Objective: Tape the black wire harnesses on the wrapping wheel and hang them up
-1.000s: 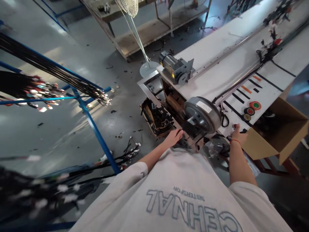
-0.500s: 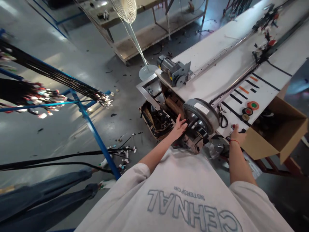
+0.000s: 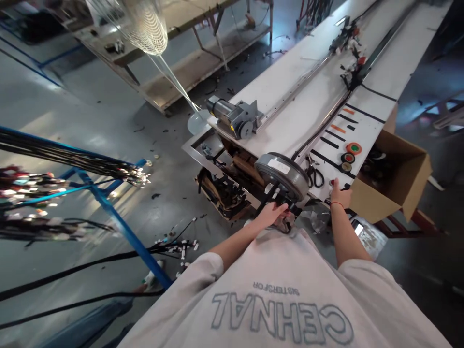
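Note:
My left hand (image 3: 274,214) is at the near side of a large dark ring-shaped wheel (image 3: 286,176) with a white label. Its fingers are closed at the black parts below the wheel; what they hold is hidden. My right hand (image 3: 340,195), with a red band at the wrist, rests at the table's near corner. One digit reaches up beside a small red button (image 3: 332,182), and the other fingers are apart, holding nothing visible. Black-handled scissors (image 3: 317,177) lie between the wheel and this hand. Rolls of tape (image 3: 353,148) sit farther along the white table (image 3: 275,137).
A grey motor (image 3: 232,116) is mounted at the table's left end. An open cardboard box (image 3: 413,186) stands at the right. Wire bundles hang on a blue rack (image 3: 123,229) at left. A fan (image 3: 150,31) stands behind. Another person's leg (image 3: 97,319) shows at lower left.
My left hand has moved toward my body, from beside the wheel to below it, and its spread fingers have closed. My right hand stays by the red button. The view has shifted right.

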Demonstrator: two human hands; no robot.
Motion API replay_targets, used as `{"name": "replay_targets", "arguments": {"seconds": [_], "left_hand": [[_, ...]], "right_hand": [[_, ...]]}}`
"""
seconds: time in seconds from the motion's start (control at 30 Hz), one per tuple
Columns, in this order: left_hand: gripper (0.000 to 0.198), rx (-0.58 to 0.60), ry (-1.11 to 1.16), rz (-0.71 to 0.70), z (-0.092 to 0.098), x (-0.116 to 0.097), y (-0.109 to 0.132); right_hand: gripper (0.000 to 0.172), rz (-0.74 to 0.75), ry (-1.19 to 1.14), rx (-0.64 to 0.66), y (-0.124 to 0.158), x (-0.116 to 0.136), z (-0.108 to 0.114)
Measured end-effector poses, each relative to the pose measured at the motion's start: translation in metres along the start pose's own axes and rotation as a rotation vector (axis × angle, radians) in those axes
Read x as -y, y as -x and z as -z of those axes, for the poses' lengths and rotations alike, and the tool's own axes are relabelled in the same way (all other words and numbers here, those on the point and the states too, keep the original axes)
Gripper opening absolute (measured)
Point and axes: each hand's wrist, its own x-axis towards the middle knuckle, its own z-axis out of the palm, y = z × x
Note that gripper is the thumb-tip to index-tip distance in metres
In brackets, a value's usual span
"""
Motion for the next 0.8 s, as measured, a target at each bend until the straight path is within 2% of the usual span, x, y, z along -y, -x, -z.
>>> {"name": "replay_targets", "arguments": {"seconds": [0.1, 0.17, 0.23, 0.3, 0.33, 0.37, 0.43, 0.5, 0.63, 0.8], "left_hand": [[0.045, 0.019, -0.150, 0.008, 0.005, -0.015, 0.005], [0.044, -0.044, -0.374, -0.053, 0.015, -0.025, 0.017], [0.040, -0.267, -0.578, -0.189, 0.028, -0.028, 0.028], [0.032, -0.493, -0.628, -0.325, 0.042, -0.020, 0.035], [0.031, -0.522, -0.604, -0.357, 0.049, -0.012, 0.035], [0.032, -0.482, -0.579, -0.362, 0.055, -0.001, 0.034], [0.028, -0.329, -0.562, -0.326, 0.066, 0.025, 0.030], [0.024, -0.267, -0.588, -0.275, 0.076, 0.050, 0.026], [0.026, -0.325, -0.648, -0.131, 0.098, 0.085, 0.031], [0.026, -0.370, -0.679, -0.104, 0.118, 0.109, 0.069]], "right_hand": [[0.077, -0.013, -0.027, -0.010, 0.000, -0.001, 0.001], [0.078, -0.010, -0.050, -0.012, 0.001, -0.001, 0.002], [0.078, -0.004, -0.063, -0.006, 0.002, -0.002, 0.003], [0.076, -0.002, -0.072, -0.001, 0.002, -0.003, 0.004], [0.076, -0.001, -0.077, -0.003, 0.001, -0.003, 0.004], [0.075, 0.003, -0.083, -0.005, 0.001, -0.003, 0.004], [0.077, 0.013, -0.087, -0.013, -0.001, -0.004, 0.003], [0.078, 0.020, -0.081, -0.012, -0.003, -0.005, 0.002], [0.076, -0.001, -0.057, 0.001, -0.003, -0.003, 0.001], [0.075, 0.019, -0.067, -0.011, -0.005, -0.003, 0.000]]}}
